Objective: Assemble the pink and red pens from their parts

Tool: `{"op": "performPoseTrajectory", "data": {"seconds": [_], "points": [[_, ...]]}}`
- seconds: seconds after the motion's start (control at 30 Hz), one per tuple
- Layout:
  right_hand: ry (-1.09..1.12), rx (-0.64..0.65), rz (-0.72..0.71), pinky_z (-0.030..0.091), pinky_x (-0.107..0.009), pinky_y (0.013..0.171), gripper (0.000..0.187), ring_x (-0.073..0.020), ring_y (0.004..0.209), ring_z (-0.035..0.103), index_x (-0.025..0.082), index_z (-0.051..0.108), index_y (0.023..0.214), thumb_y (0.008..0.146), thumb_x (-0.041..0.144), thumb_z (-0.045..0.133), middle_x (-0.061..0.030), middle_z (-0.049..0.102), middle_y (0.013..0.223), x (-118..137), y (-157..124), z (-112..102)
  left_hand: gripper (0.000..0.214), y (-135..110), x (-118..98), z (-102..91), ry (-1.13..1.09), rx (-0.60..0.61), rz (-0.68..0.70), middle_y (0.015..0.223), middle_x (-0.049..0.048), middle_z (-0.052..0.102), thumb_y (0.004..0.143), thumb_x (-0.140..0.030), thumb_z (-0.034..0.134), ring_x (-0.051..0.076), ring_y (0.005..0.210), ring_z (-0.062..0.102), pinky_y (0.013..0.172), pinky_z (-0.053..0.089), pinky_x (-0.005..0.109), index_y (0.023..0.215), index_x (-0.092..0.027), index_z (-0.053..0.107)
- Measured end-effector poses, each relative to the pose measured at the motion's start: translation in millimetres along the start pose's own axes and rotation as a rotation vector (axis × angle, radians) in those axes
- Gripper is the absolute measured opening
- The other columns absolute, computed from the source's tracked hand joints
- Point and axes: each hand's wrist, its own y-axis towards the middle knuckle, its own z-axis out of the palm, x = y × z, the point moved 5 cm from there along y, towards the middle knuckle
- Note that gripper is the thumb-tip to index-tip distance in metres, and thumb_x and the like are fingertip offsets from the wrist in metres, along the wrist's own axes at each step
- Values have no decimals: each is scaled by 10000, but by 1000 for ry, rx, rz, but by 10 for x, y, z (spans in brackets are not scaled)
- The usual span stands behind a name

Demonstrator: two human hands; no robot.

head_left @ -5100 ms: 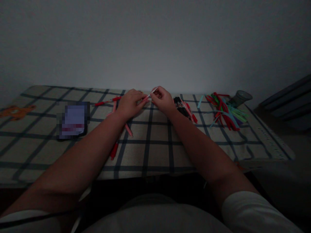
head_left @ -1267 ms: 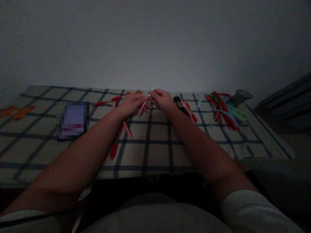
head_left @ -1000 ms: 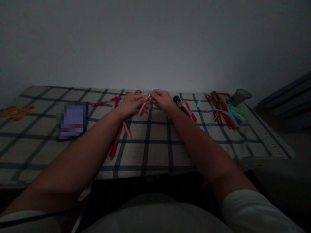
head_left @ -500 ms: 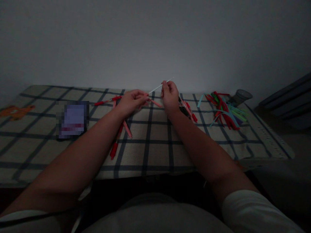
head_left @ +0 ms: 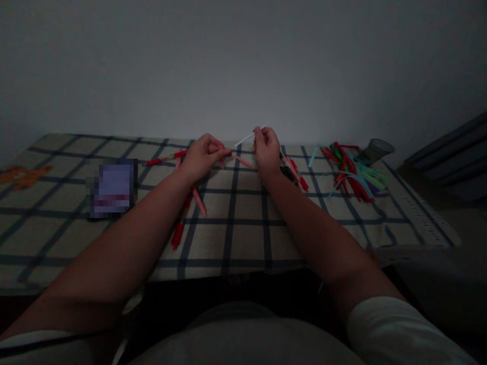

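Observation:
My right hand (head_left: 266,152) pinches a thin white stick (head_left: 244,139) that looks like a pen refill. It slants up to the right, its lower end free in the air. To the left, my left hand (head_left: 205,157) is closed, fingertips together near that lower end but apart from it. A small reddish or pink piece seems to be in those fingers, too dim to name. Between the hands a pink pen part (head_left: 244,161) lies on the cloth. A pink pen (head_left: 199,201) and a red pen (head_left: 178,233) lie under my left wrist, partly hidden.
Several pens (head_left: 294,172) lie beside my right wrist. Farther right are a heap of coloured strips (head_left: 352,175) and a grey cup (head_left: 376,150) on its side. A blurred-out phone-like device (head_left: 113,187) and an orange figure (head_left: 25,176) are at the left, on the checked cloth (head_left: 243,238).
The white stick's lower end has come away from my left fingers, leaving a small gap. My left fingers have shifted slightly; my right hand has barely moved.

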Motion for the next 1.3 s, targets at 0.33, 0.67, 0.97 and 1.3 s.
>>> {"op": "performPoseTrajectory", "data": {"seconds": [0.33, 0.67, 0.97, 1.3], "points": [[83, -74, 101, 460, -254, 750, 482, -158, 861, 520, 283, 524, 955, 1100, 732, 622, 25, 409, 871, -16, -9, -40, 349, -28, -133, -119, -40, -170, 28, 1097, 93, 863, 983, -470, 816, 250, 1052, 851, 789, 648, 307, 1095, -270, 553], [-3, 42, -48, 454, -263, 742, 569, -162, 849, 494, 281, 573, 997, 1085, 842, 544, 13, 410, 894, -163, 40, -12, 284, -18, -150, -70, -199, -148, -6, 1138, 90, 858, 1023, -436, 798, 233, 1109, 850, 812, 664, 279, 1098, -257, 590], [-49, 1, -58, 429, -272, 713, 592, -161, 789, 441, 294, 494, 954, 1085, 871, 487, 27, 346, 873, -22, 4, -13, 177, 6, -158, -136, 5, -181, 79, 1127, 73, 843, 1008, -355, 789, 243, 1121, 800, 927, 654, 318, 1115, -215, 769], [-32, 47, -47, 416, -284, 713, 560, -166, 813, 451, 290, 512, 953, 1077, 835, 557, 18, 359, 881, -45, 7, 9, 204, 64, -27, -164, 144, -164, 81, 1005, 81, 846, 856, -306, 908, 244, 991, 780, 934, 647, 351, 1007, -195, 828]]}}
